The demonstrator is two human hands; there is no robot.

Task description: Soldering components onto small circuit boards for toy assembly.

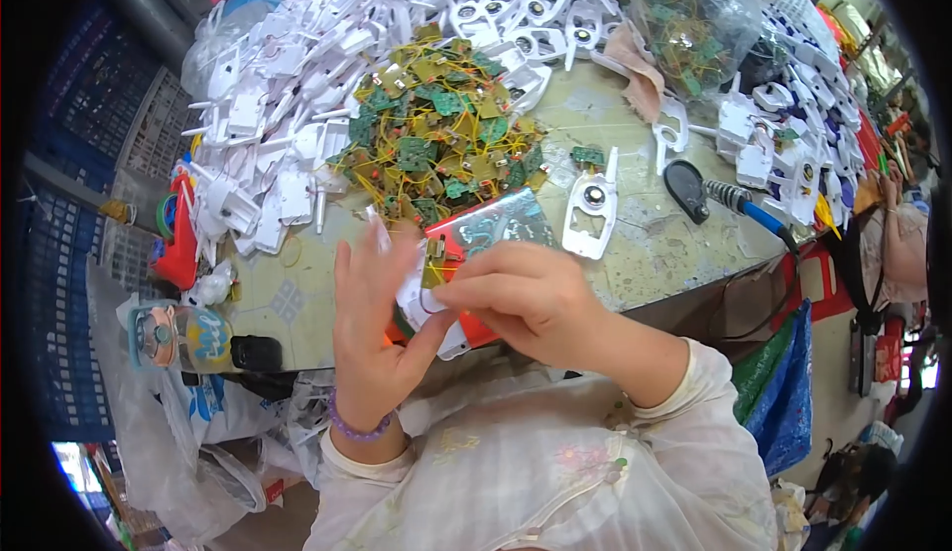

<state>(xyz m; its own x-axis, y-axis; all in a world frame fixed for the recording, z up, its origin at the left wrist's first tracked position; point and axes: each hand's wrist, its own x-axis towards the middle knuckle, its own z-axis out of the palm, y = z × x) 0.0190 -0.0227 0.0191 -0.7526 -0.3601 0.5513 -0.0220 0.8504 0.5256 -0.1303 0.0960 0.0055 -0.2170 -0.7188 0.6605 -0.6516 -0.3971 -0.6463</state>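
Observation:
A white plastic housing (414,305) with a small circuit board (434,265) and yellow wires is between my two hands, near the table's front edge. My left hand (375,325), with a purple bead bracelet at the wrist, has its thumb against the housing and seems to hold it; its raised fingers are blurred. My right hand (526,298) pinches at the housing's inner edge, beside the board. What its fingertips grip is hidden. Under and behind the hands lies a red and green flat packet (501,224).
Loose green circuit boards (421,124) are heaped ahead, with white plastic housings (288,85) piled behind and left. One housing (592,209) lies alone to the right, near a soldering iron (764,216) and a black oval piece (686,191). A jar (178,338) stands at left.

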